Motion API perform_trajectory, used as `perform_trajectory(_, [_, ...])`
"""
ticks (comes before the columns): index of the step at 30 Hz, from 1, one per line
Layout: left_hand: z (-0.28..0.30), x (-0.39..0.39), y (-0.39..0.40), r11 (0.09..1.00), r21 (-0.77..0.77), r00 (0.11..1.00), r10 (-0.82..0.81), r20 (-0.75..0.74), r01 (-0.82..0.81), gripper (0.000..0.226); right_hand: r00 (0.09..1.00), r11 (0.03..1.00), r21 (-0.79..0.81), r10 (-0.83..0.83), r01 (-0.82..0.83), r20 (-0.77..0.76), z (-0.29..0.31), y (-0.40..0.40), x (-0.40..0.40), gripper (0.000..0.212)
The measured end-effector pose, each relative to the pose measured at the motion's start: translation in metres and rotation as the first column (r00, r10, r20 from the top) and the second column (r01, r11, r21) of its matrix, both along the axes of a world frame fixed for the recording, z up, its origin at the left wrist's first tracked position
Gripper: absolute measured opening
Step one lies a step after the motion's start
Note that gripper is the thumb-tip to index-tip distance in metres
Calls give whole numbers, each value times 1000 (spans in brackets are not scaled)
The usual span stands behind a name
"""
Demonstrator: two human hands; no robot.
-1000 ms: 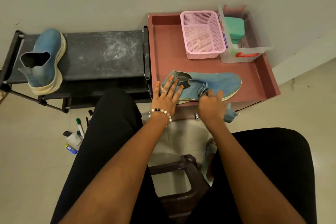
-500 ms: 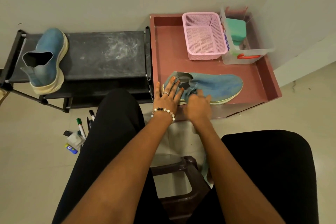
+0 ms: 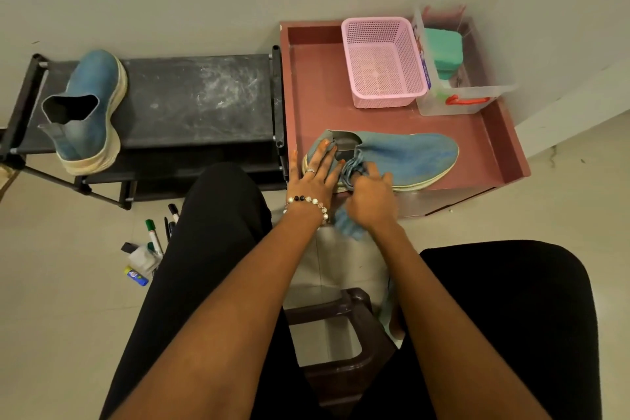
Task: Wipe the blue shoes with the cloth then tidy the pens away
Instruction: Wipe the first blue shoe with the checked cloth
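Note:
One blue shoe (image 3: pixel 409 155) lies on its side in the red-brown tray (image 3: pixel 317 89), toe pointing right. My left hand (image 3: pixel 315 174) rests flat on its heel end with straight fingers. My right hand (image 3: pixel 371 196) grips a blue cloth (image 3: pixel 347 227) and holds it against the shoe's near side by the opening; the cloth's tail hangs below my wrist. A second blue shoe (image 3: pixel 88 109) stands on the black rack (image 3: pixel 197 99) at the left. Several pens (image 3: pixel 153 237) lie on the floor beside my left leg.
A pink mesh basket (image 3: pixel 383 61) and a clear box (image 3: pixel 453 102) holding a green block stand at the tray's back. A small white packet and a blue-yellow item (image 3: pixel 136 276) lie by the pens. A dark stool (image 3: pixel 341 344) sits between my knees.
My right hand slid the cloth left along the shoe's side, from mid-shoe towards the opening. The left hand stayed on the heel.

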State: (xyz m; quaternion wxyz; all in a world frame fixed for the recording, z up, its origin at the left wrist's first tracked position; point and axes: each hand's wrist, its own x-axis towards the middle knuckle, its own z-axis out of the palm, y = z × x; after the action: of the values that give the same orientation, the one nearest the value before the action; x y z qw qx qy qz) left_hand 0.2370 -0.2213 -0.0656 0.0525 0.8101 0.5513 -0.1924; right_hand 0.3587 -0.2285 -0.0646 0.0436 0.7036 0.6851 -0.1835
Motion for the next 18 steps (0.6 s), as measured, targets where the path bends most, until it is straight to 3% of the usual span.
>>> perform_trajectory(3, [-1, 0, 1, 1000, 6, 1000, 3, -7, -3, 73, 998, 1000, -12, -6, 6, -55, 9, -3, 42, 42])
perform_trajectory(7, [-1, 1, 0, 1000, 16, 1000, 15, -15, -15, 77, 945, 957, 19, -290, 291, 149, 13, -9, 54, 29])
perform_trajectory(9, [-1, 2, -1, 1000, 9, 1000, 21, 0, -21, 76, 941, 962, 24, -271, 272, 204, 12, -6, 22, 27])
perform_trajectory(12, [-1, 1, 0, 1000, -14, 999, 28, 27, -28, 65, 982, 984, 45, -174, 171, 68, 8, -1, -13, 31])
perform_trajectory(16, [0, 1, -1, 1000, -19, 999, 21, 33, -21, 74, 992, 1000, 9, -8, 9, -122, 11, -7, 22, 41])
perform_trajectory(18, [-1, 1, -1, 1000, 7, 1000, 20, 20, -20, 77, 993, 999, 42, -24, 29, -113, 12, -8, 50, 41])
